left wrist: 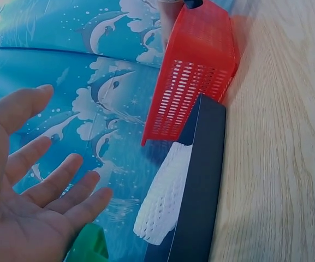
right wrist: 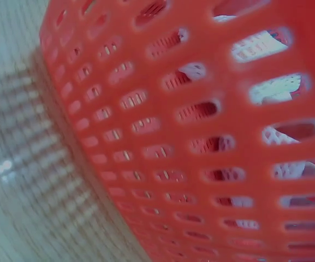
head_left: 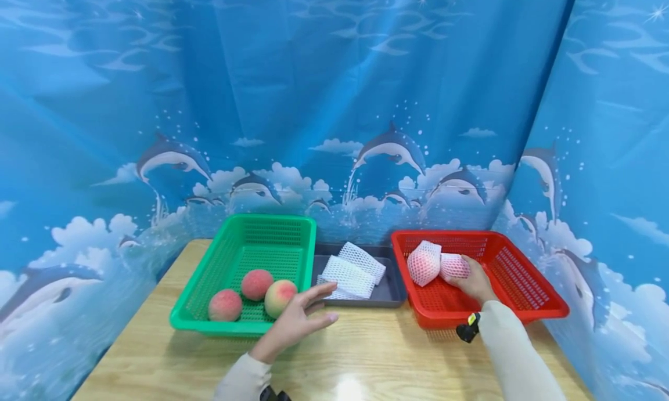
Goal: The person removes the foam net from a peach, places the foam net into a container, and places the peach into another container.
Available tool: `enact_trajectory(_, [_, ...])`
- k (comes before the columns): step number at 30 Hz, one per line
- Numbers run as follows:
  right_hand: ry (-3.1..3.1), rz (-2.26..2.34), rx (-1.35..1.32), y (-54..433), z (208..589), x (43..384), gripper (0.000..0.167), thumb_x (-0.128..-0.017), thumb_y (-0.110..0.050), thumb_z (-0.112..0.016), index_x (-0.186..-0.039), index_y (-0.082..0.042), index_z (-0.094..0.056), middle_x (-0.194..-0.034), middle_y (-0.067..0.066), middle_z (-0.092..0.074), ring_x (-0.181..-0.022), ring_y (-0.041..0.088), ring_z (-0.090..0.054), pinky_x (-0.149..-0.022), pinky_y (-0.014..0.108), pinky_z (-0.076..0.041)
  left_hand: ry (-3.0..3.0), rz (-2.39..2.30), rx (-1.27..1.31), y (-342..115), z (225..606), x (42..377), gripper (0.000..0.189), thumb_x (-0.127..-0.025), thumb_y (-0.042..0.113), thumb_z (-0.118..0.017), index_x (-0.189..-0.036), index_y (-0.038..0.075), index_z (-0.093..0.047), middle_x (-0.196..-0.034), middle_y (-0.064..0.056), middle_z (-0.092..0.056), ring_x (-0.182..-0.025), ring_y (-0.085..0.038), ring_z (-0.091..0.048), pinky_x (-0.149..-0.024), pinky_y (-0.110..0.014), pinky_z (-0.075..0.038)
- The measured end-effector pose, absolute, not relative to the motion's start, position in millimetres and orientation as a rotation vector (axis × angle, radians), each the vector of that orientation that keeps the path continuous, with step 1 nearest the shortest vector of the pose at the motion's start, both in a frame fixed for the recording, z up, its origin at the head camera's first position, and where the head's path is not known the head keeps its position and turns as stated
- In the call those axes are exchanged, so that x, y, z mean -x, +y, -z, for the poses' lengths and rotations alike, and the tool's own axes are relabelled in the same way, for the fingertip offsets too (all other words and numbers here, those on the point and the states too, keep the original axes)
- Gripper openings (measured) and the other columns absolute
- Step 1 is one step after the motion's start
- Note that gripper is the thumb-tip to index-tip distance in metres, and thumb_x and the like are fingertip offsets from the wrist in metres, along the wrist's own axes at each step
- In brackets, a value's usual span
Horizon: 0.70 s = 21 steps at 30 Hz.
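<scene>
Inside the red basket (head_left: 522,273) my right hand (head_left: 473,280) holds a peach in a white foam net (head_left: 453,266). Another netted peach (head_left: 424,263) lies against it on the left. The right wrist view is filled by the basket's slotted wall (right wrist: 162,136), so the hand is hidden there. My left hand (head_left: 300,320) hangs with spread fingers and nothing in them, near the front right corner of the green basket (head_left: 180,317). Three bare peaches (head_left: 256,284) sit in that basket. In the left wrist view the left hand's (left wrist: 42,202) palm is bare.
Between the baskets stands a dark grey tray (head_left: 394,293) with several white foam nets (head_left: 347,276) in it. All stand on a wooden table (head_left: 366,349). Behind hangs a blue curtain with dolphins (head_left: 313,99). A black wrist device (head_left: 468,328) sits by the right sleeve.
</scene>
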State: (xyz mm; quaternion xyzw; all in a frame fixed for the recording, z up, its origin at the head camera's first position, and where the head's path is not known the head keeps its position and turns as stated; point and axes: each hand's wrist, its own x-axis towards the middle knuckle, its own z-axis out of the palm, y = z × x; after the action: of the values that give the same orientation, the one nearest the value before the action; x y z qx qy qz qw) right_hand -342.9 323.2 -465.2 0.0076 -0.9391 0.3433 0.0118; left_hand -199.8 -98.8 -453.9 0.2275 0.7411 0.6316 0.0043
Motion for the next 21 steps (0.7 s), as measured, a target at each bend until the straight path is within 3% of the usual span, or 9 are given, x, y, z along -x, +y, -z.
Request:
enact_trajectory(6, [-2.928,-0.941,0.108,320.8,464.9,338.4,0.076,-0.083,-0.018,-0.07,-0.142,0.009,-0.03,-0.134,0.039,-0.022,-0.117,0.056,-0.025,-0.095,0.068,-0.034,2.325,-1.979,-0.703,-100.0,455.9,200.0,0.062,-0.085,0.013,-0.073,-0.14,0.003,-0.045,-0.144,-0.016,-0.045,-0.133,-0.033,-0.042,-0.11,-0.052,-0.035])
enact_trajectory(10, [-2.888,-0.934,0.157,321.1,466.3,337.1,0.063,-0.081,-0.017,-0.071,-0.13,0.01,-0.042,-0.131,0.039,-0.026,-0.117,0.054,-0.023,-0.094,0.066,-0.032,2.314,-1.982,-0.705,-100.2,456.9,200.7,0.062,-0.086,0.013,-0.072,-0.141,0.003,-0.045,-0.145,-0.017,-0.044,-0.133,-0.033,-0.042,-0.11,-0.053,-0.033])
enact_trajectory(13, [-2.875,-0.987,0.132,322.2,467.2,337.7,0.059,-0.081,-0.015,-0.07,-0.124,0.012,-0.04,-0.127,0.039,-0.034,-0.117,0.054,-0.031,-0.1,0.064,-0.033,2.307,-1.984,-0.706,-100.3,457.7,201.2,0.062,-0.086,0.013,-0.072,-0.141,0.003,-0.044,-0.145,-0.019,-0.044,-0.133,-0.033,-0.041,-0.11,-0.053,-0.034])
enact_trajectory(16, [-2.895,-1.009,0.081,323.2,467.7,339.3,0.066,-0.081,-0.013,-0.069,-0.129,0.014,-0.032,-0.125,0.039,-0.037,-0.115,0.052,-0.037,-0.1,0.063,-0.036,2.301,-1.991,-0.706,-100.8,458.4,201.4,0.062,-0.086,0.013,-0.072,-0.141,0.003,-0.045,-0.145,-0.018,-0.044,-0.133,-0.033,-0.041,-0.11,-0.052,-0.034])
enact_trajectory(21, [-2.964,-0.967,0.046,325.8,469.1,341.6,0.078,-0.08,-0.015,-0.071,-0.137,0.014,-0.027,-0.128,0.041,-0.031,-0.116,0.053,-0.032,-0.099,0.067,-0.036,2.302,-1.991,-0.717,-101.1,458.7,201.0,0.062,-0.086,0.012,-0.072,-0.141,0.004,-0.044,-0.144,-0.016,-0.045,-0.133,-0.034,-0.041,-0.11,-0.05,-0.036])
